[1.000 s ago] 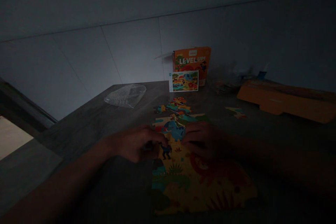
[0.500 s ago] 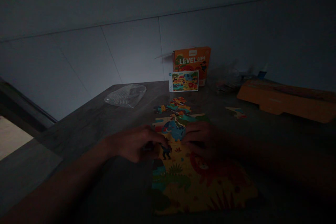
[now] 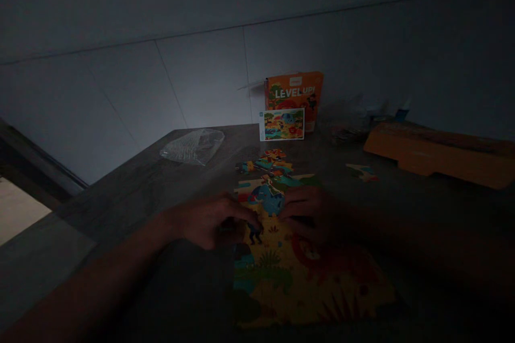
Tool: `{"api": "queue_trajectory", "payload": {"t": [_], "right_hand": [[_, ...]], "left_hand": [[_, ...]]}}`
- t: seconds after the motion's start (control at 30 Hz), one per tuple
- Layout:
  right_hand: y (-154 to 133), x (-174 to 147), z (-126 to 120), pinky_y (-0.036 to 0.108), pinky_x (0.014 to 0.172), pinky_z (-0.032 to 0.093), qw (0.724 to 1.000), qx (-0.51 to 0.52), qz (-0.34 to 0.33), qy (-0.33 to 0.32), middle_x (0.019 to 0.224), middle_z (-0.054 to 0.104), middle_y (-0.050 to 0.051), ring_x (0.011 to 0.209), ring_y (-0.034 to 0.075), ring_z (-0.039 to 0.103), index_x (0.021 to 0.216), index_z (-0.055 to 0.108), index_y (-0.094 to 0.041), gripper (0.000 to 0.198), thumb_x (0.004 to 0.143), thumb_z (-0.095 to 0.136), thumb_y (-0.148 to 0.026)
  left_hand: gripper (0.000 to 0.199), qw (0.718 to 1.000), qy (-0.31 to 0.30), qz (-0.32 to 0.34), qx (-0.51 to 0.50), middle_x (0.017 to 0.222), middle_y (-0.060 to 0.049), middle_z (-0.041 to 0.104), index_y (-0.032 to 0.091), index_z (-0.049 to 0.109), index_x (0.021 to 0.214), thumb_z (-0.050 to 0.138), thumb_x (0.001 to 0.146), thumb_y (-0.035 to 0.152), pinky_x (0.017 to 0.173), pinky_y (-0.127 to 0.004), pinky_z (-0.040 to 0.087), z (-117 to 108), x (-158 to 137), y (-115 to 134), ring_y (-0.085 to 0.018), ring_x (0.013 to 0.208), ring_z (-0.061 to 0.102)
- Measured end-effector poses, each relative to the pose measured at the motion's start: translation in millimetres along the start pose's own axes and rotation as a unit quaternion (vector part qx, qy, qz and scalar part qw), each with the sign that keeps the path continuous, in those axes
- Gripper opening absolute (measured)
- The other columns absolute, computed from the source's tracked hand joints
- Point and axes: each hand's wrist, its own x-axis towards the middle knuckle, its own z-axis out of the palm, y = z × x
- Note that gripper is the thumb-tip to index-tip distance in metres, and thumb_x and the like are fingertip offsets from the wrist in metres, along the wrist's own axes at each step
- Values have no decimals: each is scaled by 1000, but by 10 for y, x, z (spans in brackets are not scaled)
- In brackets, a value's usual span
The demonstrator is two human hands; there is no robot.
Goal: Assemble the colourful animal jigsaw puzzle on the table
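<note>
A mostly joined jigsaw puzzle (image 3: 277,257) lies on the table, showing a blue elephant, a lion, a crocodile and a small dark figure on yellow ground. My left hand (image 3: 217,220) is curled at its left edge, index fingertip on the dark figure and thumb low beside the edge. Bent and close together, the fingers of my right hand (image 3: 308,209) rest on the puzzle just right of the elephant. Its palm side is hidden and dim. Loose puzzle pieces (image 3: 273,162) lie in a small heap beyond the far edge.
A reference picture card (image 3: 284,124) leans against an orange box (image 3: 295,88) near the wall. A clear plastic bag (image 3: 193,146) lies at the back left. On the right are an orange box part (image 3: 438,153) and a stray puzzle piece (image 3: 362,172). The light is very dim.
The scene has darkened slightly. Both hands stay almost in place on the puzzle; my left index finger may have shifted very slightly.
</note>
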Motion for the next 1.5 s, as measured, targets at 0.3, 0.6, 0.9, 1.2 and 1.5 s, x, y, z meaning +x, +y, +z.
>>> {"api": "queue_trajectory", "payload": {"t": [0.3, 0.6, 0.9, 1.2, 1.5], "right_hand": [[12, -4, 21, 28, 63, 36, 1000, -3, 0, 9, 74, 58, 5, 67, 15, 50, 81, 67, -14, 26, 98, 48, -18], [7, 19, -3, 27, 62, 36, 1000, 6, 13, -3, 78, 59, 5, 68, 14, 52, 89, 73, -12, 24, 96, 51, -18], [14, 6, -4, 27, 62, 36, 999, 1, 27, -25, 79, 58, 5, 69, 15, 52, 94, 74, -13, 25, 97, 50, -21], [2, 18, -3, 27, 63, 38, 999, 8, 29, -22, 79, 61, 5, 69, 15, 54, 91, 73, -13, 25, 97, 49, -20], [-32, 32, -40, 27, 63, 36, 999, -4, 27, -38, 77, 59, 5, 69, 15, 52, 88, 70, -14, 26, 99, 47, -20]], "left_hand": [[31, 1000, -9, 3, 4, 85, -6, 74, 14, 69, 119, 58, 91, 8, 54, -21, 44, 0, 14, 16, -12, 60, 59], [29, 1000, -10, -10, -1, 90, -8, 75, 13, 69, 117, 57, 91, 7, 56, -21, 44, 21, 34, 8, -12, 62, 60], [30, 1000, -7, 11, 3, 88, -6, 75, 14, 71, 115, 62, 88, 6, 56, -21, 43, 25, 31, 9, -12, 62, 60], [27, 999, -9, 49, -2, 86, -8, 75, 15, 73, 110, 60, 89, 6, 57, -24, 43, 20, 30, 53, -13, 63, 59], [27, 998, -16, 54, -19, 81, -10, 76, 14, 77, 105, 58, 88, 6, 52, -22, 41, -4, 30, 92, -13, 59, 60]]}}
